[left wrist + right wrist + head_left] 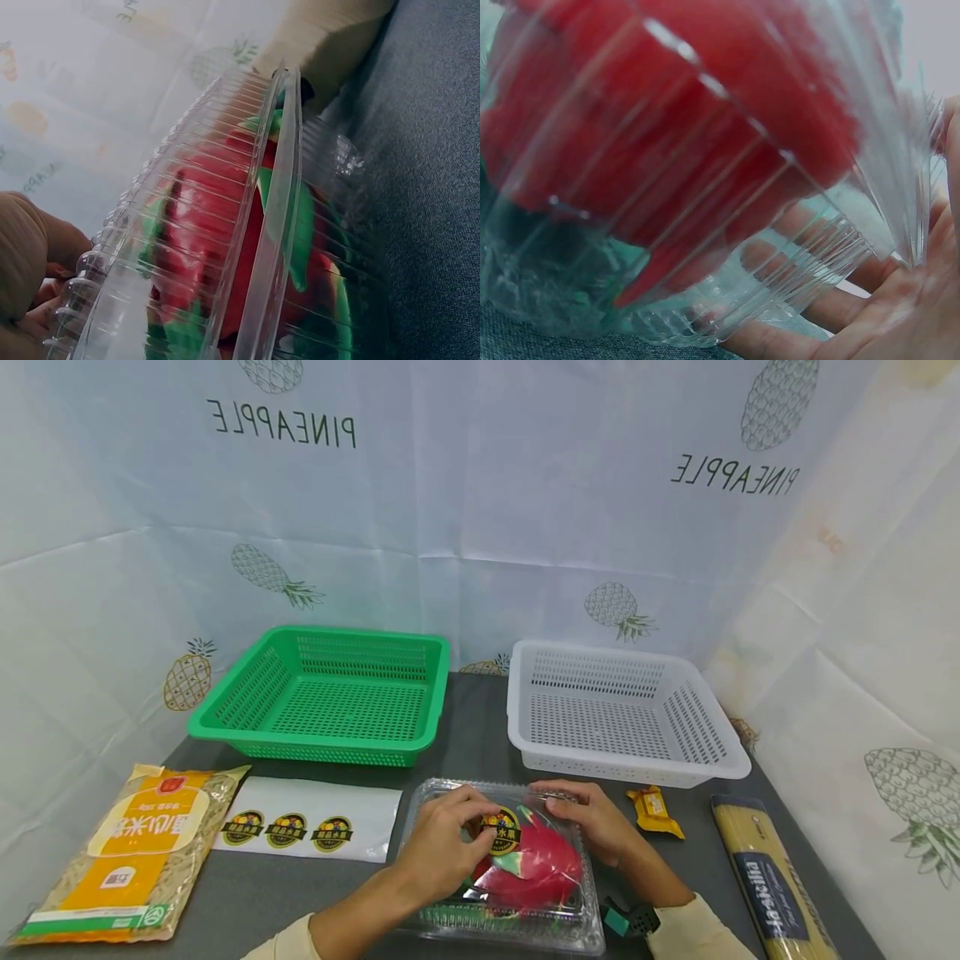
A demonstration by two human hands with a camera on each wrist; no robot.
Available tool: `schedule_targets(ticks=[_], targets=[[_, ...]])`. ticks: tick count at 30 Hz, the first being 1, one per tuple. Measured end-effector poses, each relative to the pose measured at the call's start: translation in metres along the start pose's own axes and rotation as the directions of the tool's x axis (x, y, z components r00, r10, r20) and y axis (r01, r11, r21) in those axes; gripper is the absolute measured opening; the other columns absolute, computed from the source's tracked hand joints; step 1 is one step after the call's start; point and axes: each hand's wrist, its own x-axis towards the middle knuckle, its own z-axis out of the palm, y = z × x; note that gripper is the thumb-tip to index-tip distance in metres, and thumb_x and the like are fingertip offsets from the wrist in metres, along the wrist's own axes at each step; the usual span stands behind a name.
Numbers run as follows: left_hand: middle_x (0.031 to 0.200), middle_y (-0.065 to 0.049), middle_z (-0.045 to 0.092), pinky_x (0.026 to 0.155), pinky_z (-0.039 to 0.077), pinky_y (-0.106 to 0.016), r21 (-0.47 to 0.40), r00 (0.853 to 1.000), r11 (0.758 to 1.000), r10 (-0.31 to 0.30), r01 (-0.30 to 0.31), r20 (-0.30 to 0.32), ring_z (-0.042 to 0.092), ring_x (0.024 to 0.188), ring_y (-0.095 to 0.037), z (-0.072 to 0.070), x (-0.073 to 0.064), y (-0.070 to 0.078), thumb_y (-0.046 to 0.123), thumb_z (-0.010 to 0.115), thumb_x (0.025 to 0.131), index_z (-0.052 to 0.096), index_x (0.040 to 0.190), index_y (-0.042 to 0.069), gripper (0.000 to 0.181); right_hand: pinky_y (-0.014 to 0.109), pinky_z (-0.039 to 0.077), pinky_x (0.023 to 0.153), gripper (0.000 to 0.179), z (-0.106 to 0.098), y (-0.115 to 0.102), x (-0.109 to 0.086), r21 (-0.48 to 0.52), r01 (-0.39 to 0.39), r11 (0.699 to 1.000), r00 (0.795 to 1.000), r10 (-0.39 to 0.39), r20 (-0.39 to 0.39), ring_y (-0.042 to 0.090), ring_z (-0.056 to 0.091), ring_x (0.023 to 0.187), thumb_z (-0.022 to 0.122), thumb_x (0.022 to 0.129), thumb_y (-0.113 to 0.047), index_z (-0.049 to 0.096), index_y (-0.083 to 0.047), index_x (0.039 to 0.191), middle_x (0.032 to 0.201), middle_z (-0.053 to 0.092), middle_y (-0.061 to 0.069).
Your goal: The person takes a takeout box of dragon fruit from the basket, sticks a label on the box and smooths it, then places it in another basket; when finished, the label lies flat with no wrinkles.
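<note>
A clear plastic clamshell box (pixel 525 935) rests on the dark table, its lid over a red dragon fruit (pixel 551 864) with green scales. My left hand (pixel 442 835) is over the lid, thumb and curled index finger at the left edge of a round black-and-gold sticker (pixel 504 831). In the left wrist view, the left hand (pixel 37 277) is beside the ribbed lid edge, and the sticker is out of sight. My right hand (pixel 596 818) holds the box's far right corner, thumb on the lid. In the right wrist view, fingers of the right hand (pixel 885 307) curl round the ribbed side.
A white sheet (pixel 315 802) with three matching stickers lies left of the box, beside a yellow food bag (pixel 138 852). Behind stand a green basket (pixel 322 752) and a white basket (pixel 630 764). To the right lie a small orange packet (pixel 654 812) and a noodle pack (pixel 768 877).
</note>
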Motion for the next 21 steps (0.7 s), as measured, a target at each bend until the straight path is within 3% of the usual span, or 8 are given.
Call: schedule_targets(ticks=[6, 14, 21], targets=[[0.090, 0.001, 0.061, 0.061, 0.051, -0.021, 0.048, 1.000, 0.999, 0.024, -0.024, 0.009, 0.057, 0.069, -0.006, 0.0008, 0.0001, 0.0005, -0.010, 0.073, 0.076, 0.073, 0.098, -0.002, 0.022, 0.052, 0.052, 0.076, 0.041, 0.0004, -0.0004, 0.0000, -0.004, -0.002, 1.000, 1.000, 0.002, -0.005, 0.035, 0.066, 0.095, 0.052, 0.099, -0.012, 0.050, 0.009, 0.134, 0.118, 0.060, 0.023], [0.089, -0.001, 0.059, 0.060, 0.049, -0.018, 0.104, 0.994, 0.988, 0.111, -0.112, 0.007, 0.055, 0.069, -0.006, 0.0038, -0.0011, -0.0031, -0.011, 0.073, 0.075, 0.072, 0.097, -0.003, 0.024, 0.052, 0.052, 0.076, 0.041, 0.0009, -0.0007, 0.0004, -0.009, -0.003, 1.000, 1.000, 0.003, -0.009, 0.035, 0.065, 0.095, 0.052, 0.099, -0.012, 0.050, 0.008, 0.134, 0.118, 0.060, 0.024], [0.089, -0.001, 0.059, 0.061, 0.048, -0.016, 0.152, 0.988, 0.977, 0.155, -0.152, -0.008, 0.055, 0.069, -0.006, 0.0048, -0.0013, -0.0025, -0.010, 0.075, 0.073, 0.073, 0.097, -0.002, 0.025, 0.052, 0.053, 0.076, 0.040, 0.0011, -0.0008, 0.0006, -0.011, 0.004, 1.000, 1.000, -0.004, -0.002, 0.034, 0.066, 0.095, 0.051, 0.099, -0.011, 0.051, 0.008, 0.133, 0.118, 0.059, 0.026]])
